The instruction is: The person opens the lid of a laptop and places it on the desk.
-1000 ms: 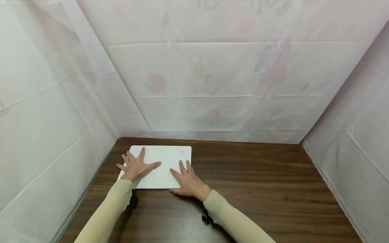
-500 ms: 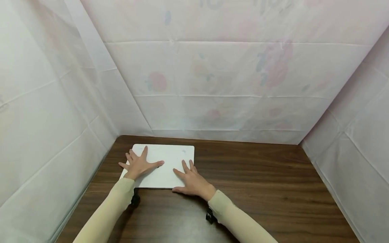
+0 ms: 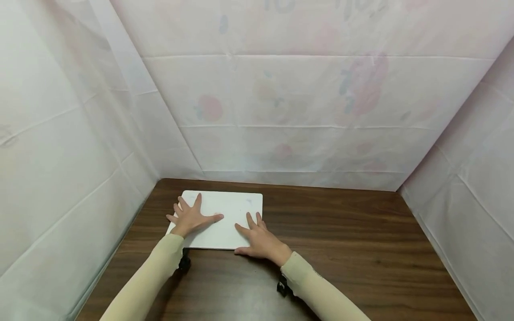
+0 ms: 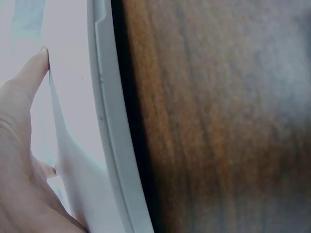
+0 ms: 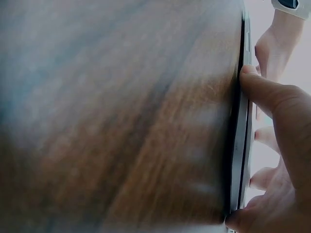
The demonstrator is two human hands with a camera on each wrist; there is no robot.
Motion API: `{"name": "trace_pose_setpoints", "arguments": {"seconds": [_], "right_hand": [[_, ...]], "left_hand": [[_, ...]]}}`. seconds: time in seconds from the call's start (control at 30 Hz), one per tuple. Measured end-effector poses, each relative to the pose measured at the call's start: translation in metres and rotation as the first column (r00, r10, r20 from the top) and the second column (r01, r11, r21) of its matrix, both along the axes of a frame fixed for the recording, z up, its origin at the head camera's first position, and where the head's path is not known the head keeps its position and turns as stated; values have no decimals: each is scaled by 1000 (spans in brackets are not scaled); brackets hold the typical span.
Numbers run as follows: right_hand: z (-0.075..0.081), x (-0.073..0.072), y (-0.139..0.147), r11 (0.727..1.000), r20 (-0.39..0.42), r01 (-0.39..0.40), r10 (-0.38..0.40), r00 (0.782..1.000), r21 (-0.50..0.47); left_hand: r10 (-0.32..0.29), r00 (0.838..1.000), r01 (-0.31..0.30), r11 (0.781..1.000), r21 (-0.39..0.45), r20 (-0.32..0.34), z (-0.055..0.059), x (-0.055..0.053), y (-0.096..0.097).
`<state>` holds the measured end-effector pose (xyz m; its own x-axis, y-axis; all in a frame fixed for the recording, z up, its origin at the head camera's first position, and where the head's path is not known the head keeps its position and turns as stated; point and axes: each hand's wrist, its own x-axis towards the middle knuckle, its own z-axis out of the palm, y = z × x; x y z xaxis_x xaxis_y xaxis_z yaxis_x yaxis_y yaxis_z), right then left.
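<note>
A flat white rectangular board point(image 3: 230, 204) with rounded corners lies on the wooden table, near its back left. Faint smudges show at its far corners. My left hand point(image 3: 190, 219) rests on the board's left part, fingers spread, the thumb pointing inward. On the right part lies my right hand point(image 3: 262, 240), fingers apart, with its thumb at the near edge. In the left wrist view the near rim point(image 4: 104, 97) looks layered and has a shallow notch. From the right wrist, the thumb point(image 5: 265, 90) touches the grey side of the board.
The dark wooden table point(image 3: 341, 236) stretches away to the right and in front of the board. Pale cloth with faint fruit prints hangs behind it as a back wall point(image 3: 281, 111), with white sheets point(image 3: 80, 178) at both sides.
The board has slid a little to the right across the table. Both hands have moved along with it, keeping their places on it.
</note>
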<state>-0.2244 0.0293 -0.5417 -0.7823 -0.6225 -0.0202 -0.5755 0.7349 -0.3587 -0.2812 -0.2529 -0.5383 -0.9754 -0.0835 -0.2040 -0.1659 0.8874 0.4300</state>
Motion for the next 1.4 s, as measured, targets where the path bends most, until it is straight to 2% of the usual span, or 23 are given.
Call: {"name": "trace_pose_setpoints", "arguments": {"seconds": [0.1, 0.27, 0.4, 0.53, 0.7, 0.9, 1.17, 1.4], "right_hand": [[-1, 0, 2, 1000, -7, 6, -6, 1000, -6], [-6, 1, 4, 1000, -31, -3, 3, 1000, -4], [-9, 0, 4, 1000, -33, -10, 10, 999, -14], [-9, 0, 3, 999, -27, -5, 4, 1000, -33], [-9, 4, 1, 999, -4, -2, 2, 1000, -36], [-10, 8, 2, 1000, -18, 0, 0, 1000, -17], [-3, 2, 8, 1000, -53, -10, 10, 999, -4], [-3, 1, 13, 1000, -44, -9, 9, 999, 10]], "left_hand": [[-7, 1000, 7, 1000, -1, 11, -4, -3, 0], [-4, 1000, 4, 1000, -5, 24, -8, -3, 2], [13, 1000, -13, 1000, -11, 27, -6, -1, 4], [6, 1000, -6, 1000, -17, 12, -2, 0, 5], [-6, 1000, 7, 1000, -17, 24, -4, 2, 3], [-6, 999, 6, 1000, -3, 40, -6, 6, 5], [1, 1000, -1, 1000, 4, 27, -4, 0, 10], [-4, 999, 3, 1000, 13, 32, -1, 0, 14]]}}
